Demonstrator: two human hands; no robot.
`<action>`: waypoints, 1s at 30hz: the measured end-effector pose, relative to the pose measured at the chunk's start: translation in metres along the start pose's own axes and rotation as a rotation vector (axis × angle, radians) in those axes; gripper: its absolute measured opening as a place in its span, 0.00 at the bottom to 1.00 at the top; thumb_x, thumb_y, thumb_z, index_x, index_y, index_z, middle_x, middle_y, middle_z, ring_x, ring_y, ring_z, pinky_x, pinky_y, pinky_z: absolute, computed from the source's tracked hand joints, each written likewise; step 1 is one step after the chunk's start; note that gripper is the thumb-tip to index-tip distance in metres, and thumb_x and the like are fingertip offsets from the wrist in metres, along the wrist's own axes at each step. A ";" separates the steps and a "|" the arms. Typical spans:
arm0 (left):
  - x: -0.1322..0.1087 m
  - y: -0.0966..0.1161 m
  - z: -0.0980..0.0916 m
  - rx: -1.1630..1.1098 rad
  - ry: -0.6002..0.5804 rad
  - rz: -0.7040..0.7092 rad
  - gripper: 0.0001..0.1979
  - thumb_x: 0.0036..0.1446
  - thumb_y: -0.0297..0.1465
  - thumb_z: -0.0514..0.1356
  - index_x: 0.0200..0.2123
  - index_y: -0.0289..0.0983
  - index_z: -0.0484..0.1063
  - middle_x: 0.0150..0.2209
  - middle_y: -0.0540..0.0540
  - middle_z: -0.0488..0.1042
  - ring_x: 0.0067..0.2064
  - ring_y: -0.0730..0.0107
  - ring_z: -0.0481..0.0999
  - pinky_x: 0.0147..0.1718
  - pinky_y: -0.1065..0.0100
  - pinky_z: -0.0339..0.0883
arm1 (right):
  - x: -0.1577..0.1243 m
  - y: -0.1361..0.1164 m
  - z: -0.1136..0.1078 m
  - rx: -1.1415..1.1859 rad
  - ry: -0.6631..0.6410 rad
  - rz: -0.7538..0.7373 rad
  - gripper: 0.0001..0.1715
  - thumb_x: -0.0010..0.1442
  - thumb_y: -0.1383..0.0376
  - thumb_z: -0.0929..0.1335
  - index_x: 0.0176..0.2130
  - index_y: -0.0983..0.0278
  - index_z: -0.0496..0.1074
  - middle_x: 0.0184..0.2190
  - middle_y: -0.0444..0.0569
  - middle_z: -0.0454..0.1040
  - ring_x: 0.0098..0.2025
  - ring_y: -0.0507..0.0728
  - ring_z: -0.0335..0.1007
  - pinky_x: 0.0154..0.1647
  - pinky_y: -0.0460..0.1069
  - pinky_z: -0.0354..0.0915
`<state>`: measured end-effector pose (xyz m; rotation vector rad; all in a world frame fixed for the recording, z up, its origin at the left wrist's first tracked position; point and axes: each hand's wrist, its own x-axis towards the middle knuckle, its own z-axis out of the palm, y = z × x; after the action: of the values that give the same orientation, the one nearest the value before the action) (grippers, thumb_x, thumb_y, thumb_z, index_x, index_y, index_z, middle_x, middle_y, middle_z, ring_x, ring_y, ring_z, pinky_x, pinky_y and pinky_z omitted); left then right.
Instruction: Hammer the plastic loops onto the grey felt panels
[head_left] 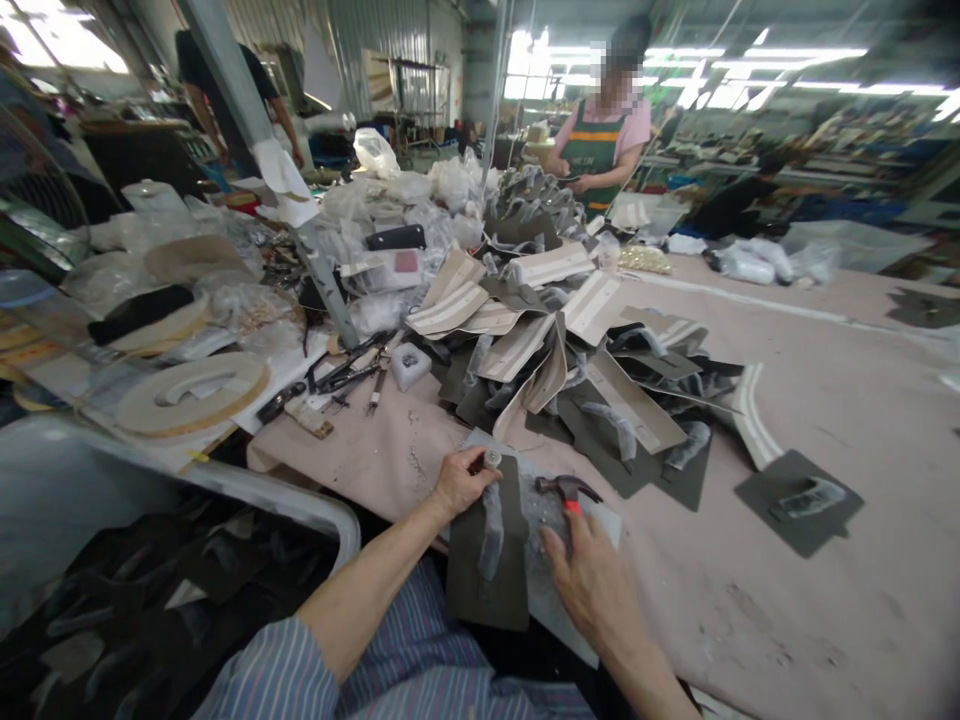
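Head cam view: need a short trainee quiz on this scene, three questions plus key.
1. Which hand grips the red-handled hammer?
2. True or false: the grey strip lies on the dark panel.
3. Fill in: the co-worker in the background wears a ____ apron.

Key: 1. right hand; 2. true; 3. green.

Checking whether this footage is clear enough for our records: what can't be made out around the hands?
Head view: small pale item pinched by the left hand: too small to identify, fingers cover part.
Head view: right hand covers most of the hammer handle; grip unclear.
Head view: dark panel hides what lies beneath it.
Head view: whatever the co-worker's hands hold: too small to tell.
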<state>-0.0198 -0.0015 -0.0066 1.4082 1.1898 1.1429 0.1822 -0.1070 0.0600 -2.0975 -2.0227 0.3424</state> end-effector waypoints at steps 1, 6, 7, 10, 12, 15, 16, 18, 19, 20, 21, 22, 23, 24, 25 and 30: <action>0.001 0.001 0.001 -0.032 0.012 -0.019 0.09 0.48 0.30 0.66 0.36 0.37 0.76 0.30 0.51 0.77 0.32 0.70 0.75 0.33 0.72 0.69 | 0.005 -0.017 -0.002 0.056 -0.020 -0.029 0.25 0.67 0.51 0.59 0.53 0.67 0.65 0.48 0.60 0.73 0.47 0.63 0.73 0.44 0.54 0.66; 0.010 0.009 -0.004 -0.293 0.143 -0.192 0.15 0.43 0.35 0.70 0.34 0.35 0.74 0.31 0.49 0.79 0.34 0.67 0.78 0.35 0.69 0.72 | 0.027 -0.092 0.000 -0.002 -0.297 -0.104 0.17 0.68 0.60 0.60 0.48 0.69 0.67 0.38 0.58 0.78 0.40 0.63 0.77 0.38 0.52 0.65; 0.012 0.012 -0.008 -0.379 0.212 -0.221 0.16 0.44 0.37 0.70 0.34 0.35 0.74 0.31 0.48 0.79 0.34 0.66 0.78 0.35 0.68 0.72 | 0.030 -0.099 -0.001 -0.037 -0.323 -0.108 0.15 0.67 0.63 0.59 0.47 0.70 0.67 0.36 0.58 0.78 0.39 0.63 0.77 0.36 0.51 0.64; 0.017 0.030 -0.032 -0.562 0.380 -0.195 0.18 0.46 0.40 0.70 0.33 0.33 0.72 0.31 0.44 0.79 0.36 0.65 0.80 0.34 0.68 0.73 | 0.034 -0.104 -0.014 -0.079 -0.320 -0.164 0.14 0.64 0.72 0.59 0.49 0.70 0.65 0.36 0.58 0.77 0.38 0.61 0.77 0.34 0.49 0.61; 0.018 0.049 -0.054 -0.568 0.402 -0.090 0.18 0.46 0.39 0.71 0.33 0.32 0.73 0.31 0.44 0.79 0.36 0.66 0.79 0.36 0.68 0.73 | 0.035 -0.100 -0.030 -0.149 -0.306 -0.286 0.17 0.59 0.76 0.61 0.49 0.69 0.66 0.39 0.57 0.76 0.40 0.61 0.75 0.36 0.50 0.60; 0.018 0.080 -0.086 -0.526 0.438 0.066 0.17 0.47 0.38 0.71 0.35 0.33 0.74 0.32 0.46 0.79 0.36 0.67 0.80 0.38 0.67 0.73 | 0.035 -0.098 -0.053 -0.291 -0.198 -0.532 0.19 0.57 0.77 0.63 0.48 0.66 0.67 0.43 0.55 0.74 0.41 0.62 0.71 0.40 0.53 0.59; 0.017 0.088 -0.093 -0.516 0.439 0.095 0.17 0.48 0.38 0.71 0.36 0.34 0.74 0.32 0.46 0.79 0.36 0.66 0.80 0.39 0.66 0.73 | 0.035 -0.098 -0.058 -0.317 -0.147 -0.603 0.17 0.58 0.76 0.63 0.47 0.65 0.68 0.43 0.55 0.73 0.41 0.62 0.69 0.40 0.54 0.59; 0.014 0.096 -0.098 -0.488 0.413 0.109 0.16 0.48 0.37 0.71 0.37 0.34 0.74 0.32 0.46 0.79 0.36 0.65 0.80 0.38 0.65 0.73 | 0.036 -0.097 -0.056 -0.314 -0.074 -0.702 0.12 0.62 0.74 0.63 0.43 0.62 0.69 0.43 0.53 0.72 0.41 0.61 0.66 0.41 0.55 0.58; 0.012 0.094 -0.096 -0.464 0.379 0.096 0.16 0.49 0.37 0.70 0.37 0.34 0.74 0.32 0.46 0.79 0.35 0.65 0.79 0.38 0.66 0.73 | 0.036 -0.096 -0.049 -0.299 -0.054 -0.742 0.09 0.63 0.72 0.63 0.41 0.62 0.70 0.44 0.53 0.72 0.42 0.61 0.65 0.42 0.55 0.59; 0.009 0.090 -0.091 -0.433 0.337 0.074 0.15 0.49 0.36 0.70 0.36 0.34 0.75 0.32 0.47 0.79 0.35 0.66 0.79 0.38 0.66 0.73 | 0.037 -0.093 -0.039 -0.279 -0.045 -0.774 0.08 0.63 0.71 0.63 0.40 0.62 0.70 0.47 0.53 0.71 0.43 0.61 0.64 0.43 0.55 0.60; 0.006 0.082 -0.084 -0.396 0.286 0.046 0.13 0.49 0.36 0.70 0.35 0.33 0.75 0.32 0.47 0.79 0.35 0.66 0.79 0.38 0.67 0.72 | 0.037 -0.089 -0.026 -0.249 -0.050 -0.800 0.08 0.62 0.72 0.64 0.40 0.62 0.71 0.50 0.54 0.70 0.44 0.61 0.64 0.45 0.55 0.61; 0.003 0.072 -0.075 -0.358 0.231 0.014 0.12 0.50 0.36 0.69 0.34 0.33 0.75 0.32 0.47 0.79 0.35 0.67 0.78 0.38 0.68 0.72 | 0.036 -0.085 -0.011 -0.210 -0.063 -0.820 0.09 0.61 0.73 0.64 0.41 0.63 0.71 0.53 0.54 0.69 0.47 0.61 0.63 0.47 0.56 0.61; 0.000 0.061 -0.065 -0.326 0.179 -0.018 0.12 0.50 0.36 0.68 0.33 0.33 0.76 0.32 0.47 0.79 0.35 0.67 0.78 0.39 0.68 0.71 | 0.035 -0.080 0.004 -0.161 -0.075 -0.831 0.12 0.60 0.74 0.64 0.42 0.63 0.72 0.56 0.54 0.67 0.51 0.62 0.62 0.50 0.56 0.62; -0.003 0.050 -0.056 -0.302 0.138 -0.048 0.12 0.50 0.36 0.68 0.34 0.33 0.75 0.32 0.47 0.79 0.35 0.67 0.78 0.39 0.68 0.71 | 0.034 -0.076 0.018 -0.109 -0.082 -0.830 0.17 0.58 0.76 0.64 0.45 0.63 0.72 0.58 0.54 0.65 0.55 0.62 0.60 0.54 0.56 0.61; -0.005 0.039 -0.048 -0.288 0.109 -0.073 0.12 0.50 0.36 0.68 0.34 0.34 0.75 0.32 0.48 0.79 0.36 0.67 0.78 0.40 0.68 0.71 | 0.031 -0.073 0.030 -0.058 -0.085 -0.815 0.22 0.56 0.78 0.63 0.48 0.64 0.72 0.60 0.54 0.64 0.60 0.63 0.56 0.57 0.56 0.60; -0.010 0.007 -0.032 -0.334 0.050 -0.129 0.19 0.49 0.37 0.68 0.42 0.35 0.72 0.34 0.45 0.80 0.40 0.63 0.80 0.44 0.64 0.71 | 0.016 -0.068 0.048 0.064 -0.060 -0.717 0.40 0.53 0.81 0.59 0.62 0.60 0.62 0.68 0.55 0.52 0.69 0.64 0.44 0.66 0.64 0.52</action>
<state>-0.0517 -0.0097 0.0036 1.0415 1.0510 1.2263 0.1029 -0.0895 0.0349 -1.2079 -2.5723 0.3306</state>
